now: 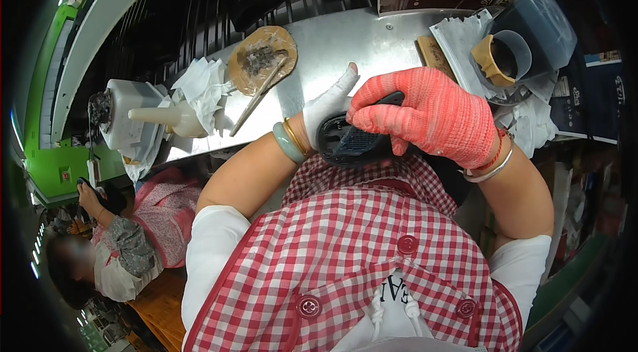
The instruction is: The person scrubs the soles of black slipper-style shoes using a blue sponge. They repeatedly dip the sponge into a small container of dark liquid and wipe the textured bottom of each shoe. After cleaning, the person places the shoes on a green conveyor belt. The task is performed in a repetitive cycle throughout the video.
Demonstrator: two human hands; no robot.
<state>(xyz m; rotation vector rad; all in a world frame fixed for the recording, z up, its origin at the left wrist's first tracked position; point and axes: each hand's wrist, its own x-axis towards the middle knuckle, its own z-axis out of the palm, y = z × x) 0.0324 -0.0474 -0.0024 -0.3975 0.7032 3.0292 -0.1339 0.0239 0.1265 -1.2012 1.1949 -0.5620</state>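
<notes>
The white-gloved left hand [328, 105] grasps a black ribbed piece [353, 145], apparently steadying it; the red-gloved right hand [428, 116] curls over it, whether gripping cannot be told.

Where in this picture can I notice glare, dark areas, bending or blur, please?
Head view: glare whitens parts of the metal tabletop; the pale beam bows near the rim; the corners fall to black; the co-worker's face area is smeared; the red-gloved right hand and checked apron look fairly sharp.
</notes>
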